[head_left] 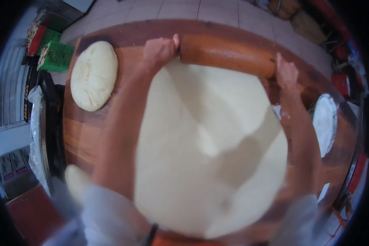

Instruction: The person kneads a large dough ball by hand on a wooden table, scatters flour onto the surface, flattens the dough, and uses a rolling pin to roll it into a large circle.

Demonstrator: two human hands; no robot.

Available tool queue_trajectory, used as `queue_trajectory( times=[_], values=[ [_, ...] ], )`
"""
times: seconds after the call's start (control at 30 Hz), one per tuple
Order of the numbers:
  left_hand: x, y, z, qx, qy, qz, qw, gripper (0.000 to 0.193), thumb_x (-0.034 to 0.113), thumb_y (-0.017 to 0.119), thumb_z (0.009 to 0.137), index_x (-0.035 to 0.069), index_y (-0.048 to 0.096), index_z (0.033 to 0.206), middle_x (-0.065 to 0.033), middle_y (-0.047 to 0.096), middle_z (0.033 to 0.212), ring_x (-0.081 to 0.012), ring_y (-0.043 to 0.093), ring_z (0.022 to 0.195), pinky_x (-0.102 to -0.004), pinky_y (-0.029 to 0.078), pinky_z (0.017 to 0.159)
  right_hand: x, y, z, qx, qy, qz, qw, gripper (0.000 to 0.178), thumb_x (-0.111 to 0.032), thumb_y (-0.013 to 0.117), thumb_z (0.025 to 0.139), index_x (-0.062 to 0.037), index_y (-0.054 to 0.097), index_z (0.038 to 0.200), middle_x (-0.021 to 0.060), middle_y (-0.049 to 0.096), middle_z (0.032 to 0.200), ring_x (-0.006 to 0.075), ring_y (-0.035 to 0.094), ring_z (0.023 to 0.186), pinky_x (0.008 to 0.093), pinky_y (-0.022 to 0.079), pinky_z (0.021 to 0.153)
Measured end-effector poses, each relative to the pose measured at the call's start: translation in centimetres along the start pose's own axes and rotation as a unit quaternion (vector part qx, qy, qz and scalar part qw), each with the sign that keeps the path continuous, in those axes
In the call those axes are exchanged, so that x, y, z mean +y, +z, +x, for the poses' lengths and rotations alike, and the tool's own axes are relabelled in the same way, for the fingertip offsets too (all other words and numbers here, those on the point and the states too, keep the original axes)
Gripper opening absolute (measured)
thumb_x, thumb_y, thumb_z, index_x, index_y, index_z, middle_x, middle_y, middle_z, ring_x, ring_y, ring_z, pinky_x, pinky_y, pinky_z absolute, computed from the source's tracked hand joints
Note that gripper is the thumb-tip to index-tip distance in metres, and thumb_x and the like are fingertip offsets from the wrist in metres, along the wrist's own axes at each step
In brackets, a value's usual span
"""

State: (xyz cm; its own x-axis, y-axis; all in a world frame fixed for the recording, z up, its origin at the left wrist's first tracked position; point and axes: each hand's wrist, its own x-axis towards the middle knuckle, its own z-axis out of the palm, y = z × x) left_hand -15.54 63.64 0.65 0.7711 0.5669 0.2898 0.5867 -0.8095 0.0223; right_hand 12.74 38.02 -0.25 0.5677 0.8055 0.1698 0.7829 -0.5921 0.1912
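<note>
A large pale sheet of dough (184,156) is spread across the wooden table in front of me. Over its far edge lies a thick wooden rolling pin (229,55), tilted slightly down toward the right. My left hand (160,50) is closed at the pin's left end, and my right hand (288,73) is closed at its right end. The handles themselves are hidden in my fingers. Both forearms reach across the dough's sides, casting shadows on it. A thick round of dough (94,76) rests at the far left, apart from my hands.
Another pale dough piece (76,182) shows beside my left forearm. A round white floury thing (325,123) lies on the table (84,135) at the right. Green crates (56,55) stand beyond the left edge, and cardboard boxes (307,26) at the far right.
</note>
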Motion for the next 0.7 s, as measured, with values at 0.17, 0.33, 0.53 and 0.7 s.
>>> queue_trajectory(
  times=[0.17,0.33,0.53,0.7],
  values=[
    [-0.5,-1.7,-7.4,0.073,0.053,-0.052,0.995,0.038,0.028,0.048,0.083,0.010,0.056,0.050,-0.0099,0.059,0.056,-0.0283,0.056,0.048,-0.0404,0.044,0.046,-1.1,-1.8,-10.8,-0.002,-0.026,0.105,0.994,0.024,-0.025,0.043,0.089,-0.0078,0.060,0.089,0.0142,0.058,0.069,0.0335,0.056,0.068,0.0440,0.044,0.067],
    [-2.8,-6.8,-20.5,0.033,0.094,-0.081,0.992,0.032,0.021,0.054,0.076,0.013,0.048,0.046,-0.0061,0.049,0.045,-0.0265,0.048,0.042,-0.0369,0.041,0.044,-7.1,-10.9,-24.9,-0.070,-0.106,0.291,0.948,0.015,-0.020,0.060,0.075,-0.0067,0.054,0.081,0.0092,0.054,0.072,0.0293,0.054,0.065,0.0389,0.042,0.060],
    [-4.4,-13.4,-37.7,-0.102,0.079,-0.146,0.981,0.022,0.018,0.055,0.070,0.016,0.050,0.049,-0.0056,0.049,0.049,-0.0255,0.049,0.043,-0.0379,0.038,0.042,-11.7,-13.6,-39.6,-0.122,-0.136,0.324,0.928,0.018,-0.018,0.065,0.068,-0.0083,0.054,0.079,0.0095,0.053,0.070,0.0297,0.053,0.064,0.0396,0.042,0.058],
    [-2.8,-18.3,-47.7,-0.176,0.066,-0.161,0.969,0.019,0.015,0.055,0.066,0.014,0.044,0.051,-0.0064,0.045,0.049,-0.0253,0.047,0.043,-0.0381,0.036,0.041,-13.8,-15.4,-52.1,-0.216,-0.111,0.331,0.912,0.022,-0.016,0.069,0.062,-0.0096,0.054,0.077,0.0098,0.052,0.068,0.0300,0.053,0.063,0.0402,0.042,0.056]
  ],
)
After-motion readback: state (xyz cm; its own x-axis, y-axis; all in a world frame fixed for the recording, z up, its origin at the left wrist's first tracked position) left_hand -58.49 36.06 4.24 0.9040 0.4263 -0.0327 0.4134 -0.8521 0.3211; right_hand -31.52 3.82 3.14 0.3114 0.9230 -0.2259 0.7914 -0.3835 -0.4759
